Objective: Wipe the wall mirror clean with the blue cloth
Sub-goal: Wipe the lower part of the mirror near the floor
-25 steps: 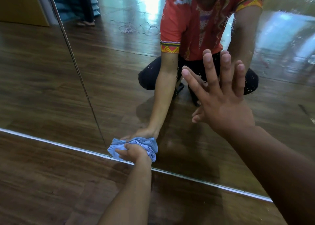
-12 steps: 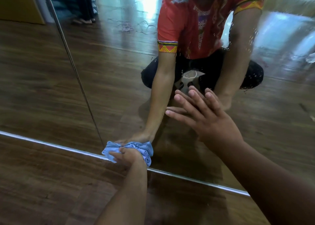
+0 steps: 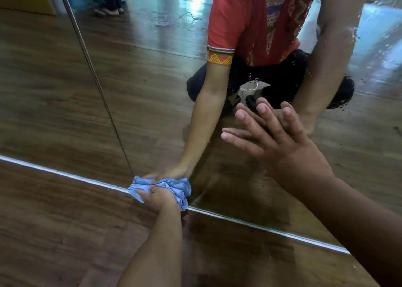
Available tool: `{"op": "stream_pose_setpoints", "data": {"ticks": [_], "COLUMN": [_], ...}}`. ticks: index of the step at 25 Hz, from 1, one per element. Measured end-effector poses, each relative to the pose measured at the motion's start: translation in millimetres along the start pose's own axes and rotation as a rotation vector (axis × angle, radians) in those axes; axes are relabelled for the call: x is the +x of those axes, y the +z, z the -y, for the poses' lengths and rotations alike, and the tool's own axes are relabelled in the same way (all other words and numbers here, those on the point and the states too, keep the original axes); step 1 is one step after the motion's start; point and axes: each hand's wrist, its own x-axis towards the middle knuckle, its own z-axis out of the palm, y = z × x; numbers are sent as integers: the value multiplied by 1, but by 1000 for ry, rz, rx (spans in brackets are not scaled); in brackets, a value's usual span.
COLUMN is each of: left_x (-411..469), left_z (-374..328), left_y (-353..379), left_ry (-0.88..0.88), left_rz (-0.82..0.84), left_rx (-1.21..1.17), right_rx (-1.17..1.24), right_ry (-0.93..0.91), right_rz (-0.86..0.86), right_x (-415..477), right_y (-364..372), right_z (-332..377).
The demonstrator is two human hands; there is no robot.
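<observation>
The wall mirror (image 3: 152,86) fills the upper part of the view and reflects me crouching in a red shirt. My left hand (image 3: 157,197) grips the bunched blue cloth (image 3: 174,187) and presses it against the mirror's bottom edge, next to a vertical seam between panels. My right hand (image 3: 276,141) rests flat on the glass higher up to the right, fingers spread, holding nothing. Water droplets and streaks cover the glass at the upper right (image 3: 359,36).
A thin metal strip (image 3: 272,230) runs along the mirror's base where it meets the dark wooden floor (image 3: 65,232). The vertical panel seam (image 3: 95,75) slants up to the left. Another person's feet show in the reflection at the top left.
My right hand slid down the glass from a raised position to a lower one. The left hand with the cloth stayed at the mirror's bottom edge, shifting slightly left.
</observation>
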Motion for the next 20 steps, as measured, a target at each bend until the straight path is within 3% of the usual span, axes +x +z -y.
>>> {"op": "stream_pose_setpoints", "data": {"ticks": [4, 11, 15, 20], "left_x": [27, -83, -77, -128], "left_z": [-4, 25, 64, -51], "left_y": [-4, -4, 17, 5], "left_ry": [-5, -3, -100, -1], "left_rz": [8, 125, 129, 170], "left_rx": [-70, 166, 60, -225], "right_rx": [-26, 12, 34, 19], "right_ry": [-15, -26, -20, -34], "right_rz": [17, 62, 98, 148], "right_x": [-1, -1, 1, 3], "right_y": [1, -5, -10, -18], "right_z": [0, 0, -2, -2]}}
